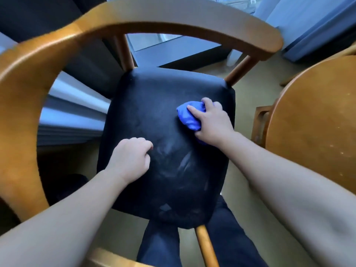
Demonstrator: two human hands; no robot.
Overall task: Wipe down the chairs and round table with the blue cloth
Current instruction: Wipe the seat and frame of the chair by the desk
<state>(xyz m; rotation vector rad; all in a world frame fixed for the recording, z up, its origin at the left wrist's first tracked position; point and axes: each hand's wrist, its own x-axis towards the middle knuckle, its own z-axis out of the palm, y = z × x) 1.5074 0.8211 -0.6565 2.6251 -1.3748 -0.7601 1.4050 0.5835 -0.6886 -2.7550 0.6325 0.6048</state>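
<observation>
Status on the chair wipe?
Right hand grips blue cloth on black seat. Left hand curled, empty, resting on seat. Round table at right; nothing blocking.

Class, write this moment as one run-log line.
step: wiping chair seat | right hand: grips blue cloth on seat | left hand: curled, rests on seat, empty | round table: untouched

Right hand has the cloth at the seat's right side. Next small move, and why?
Probably draw the right hand and the bunched blue cloth it grips leftward and nearer across the black seat. The cloth sits by the seat's right edge, while pale streaks show mid-seat, beside the left hand resting there with curled fingers.
</observation>
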